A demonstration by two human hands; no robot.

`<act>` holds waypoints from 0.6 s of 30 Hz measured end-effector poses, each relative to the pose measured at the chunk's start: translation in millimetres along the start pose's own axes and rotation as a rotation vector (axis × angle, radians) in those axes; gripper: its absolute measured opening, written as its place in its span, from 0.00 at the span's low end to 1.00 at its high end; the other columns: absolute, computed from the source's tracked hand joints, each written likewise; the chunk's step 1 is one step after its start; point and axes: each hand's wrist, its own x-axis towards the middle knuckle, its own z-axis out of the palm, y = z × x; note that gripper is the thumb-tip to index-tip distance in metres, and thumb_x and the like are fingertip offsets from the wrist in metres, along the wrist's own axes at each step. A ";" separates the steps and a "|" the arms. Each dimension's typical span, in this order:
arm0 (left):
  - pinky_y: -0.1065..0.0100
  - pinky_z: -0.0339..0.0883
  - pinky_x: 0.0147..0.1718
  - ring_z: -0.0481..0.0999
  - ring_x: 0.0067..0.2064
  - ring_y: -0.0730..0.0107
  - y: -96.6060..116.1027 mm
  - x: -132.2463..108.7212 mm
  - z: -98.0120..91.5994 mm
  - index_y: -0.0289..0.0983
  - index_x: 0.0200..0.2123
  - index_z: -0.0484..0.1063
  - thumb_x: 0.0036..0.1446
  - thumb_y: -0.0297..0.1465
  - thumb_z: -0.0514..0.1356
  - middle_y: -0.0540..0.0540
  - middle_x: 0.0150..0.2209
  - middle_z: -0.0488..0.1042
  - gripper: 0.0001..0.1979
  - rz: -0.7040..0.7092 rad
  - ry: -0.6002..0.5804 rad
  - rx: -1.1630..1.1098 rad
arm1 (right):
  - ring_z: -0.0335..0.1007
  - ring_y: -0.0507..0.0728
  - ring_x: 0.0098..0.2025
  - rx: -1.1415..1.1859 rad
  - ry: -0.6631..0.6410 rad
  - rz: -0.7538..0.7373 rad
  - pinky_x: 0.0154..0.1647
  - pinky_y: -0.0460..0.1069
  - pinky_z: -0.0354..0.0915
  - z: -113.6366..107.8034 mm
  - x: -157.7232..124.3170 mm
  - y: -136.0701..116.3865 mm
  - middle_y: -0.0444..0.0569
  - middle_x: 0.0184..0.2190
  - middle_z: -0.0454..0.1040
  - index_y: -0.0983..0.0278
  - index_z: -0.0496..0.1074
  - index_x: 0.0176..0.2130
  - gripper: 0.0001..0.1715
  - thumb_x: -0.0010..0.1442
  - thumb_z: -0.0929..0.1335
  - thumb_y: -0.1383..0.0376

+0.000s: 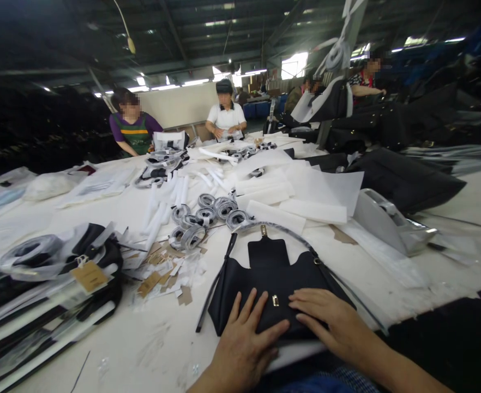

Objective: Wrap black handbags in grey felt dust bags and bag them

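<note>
A black handbag lies on the white table close to me, its flap folded away from me and its wrapped handle arching at the far side. A gold clasp plate shows on its front. My left hand rests on the bag's lower left with fingers spread. On the other side of the clasp, my right hand lies flat on the bag, fingers stretched toward the clasp. Neither hand grips anything.
Coiled wrapped straps sit beyond the bag. Brown tags are scattered left of it, near a stack of wrapped bags. White padding sheets and a grey dispenser lie to the right. Two people work across the table.
</note>
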 end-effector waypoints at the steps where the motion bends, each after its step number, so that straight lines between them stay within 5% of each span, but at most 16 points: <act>1: 0.37 0.52 0.64 0.50 0.71 0.44 -0.6 -0.5 0.6 0.62 0.68 0.49 0.63 0.40 0.62 0.45 0.74 0.40 0.35 -0.005 0.004 -0.002 | 0.75 0.60 0.53 0.017 0.002 0.003 0.56 0.56 0.71 -1.6 7.6 -0.9 0.50 0.50 0.79 0.59 0.77 0.52 0.16 0.68 0.65 0.65; 9: 0.36 0.49 0.64 0.48 0.72 0.44 0.6 -0.5 -1.4 0.63 0.68 0.48 0.65 0.40 0.59 0.46 0.74 0.39 0.33 -0.035 0.001 -0.062 | 0.75 0.56 0.44 0.101 -0.224 -0.099 0.47 0.48 0.70 1.1 64.2 -1.4 0.50 0.41 0.78 0.61 0.78 0.47 0.13 0.68 0.64 0.69; 18: 0.37 0.53 0.63 0.49 0.71 0.46 0.7 -1.0 -0.2 0.62 0.68 0.47 0.65 0.41 0.59 0.44 0.73 0.44 0.33 -0.018 0.034 -0.030 | 0.73 0.55 0.40 0.108 -0.296 -0.130 0.43 0.47 0.68 8.8 69.3 4.3 0.48 0.36 0.77 0.63 0.78 0.40 0.10 0.67 0.66 0.69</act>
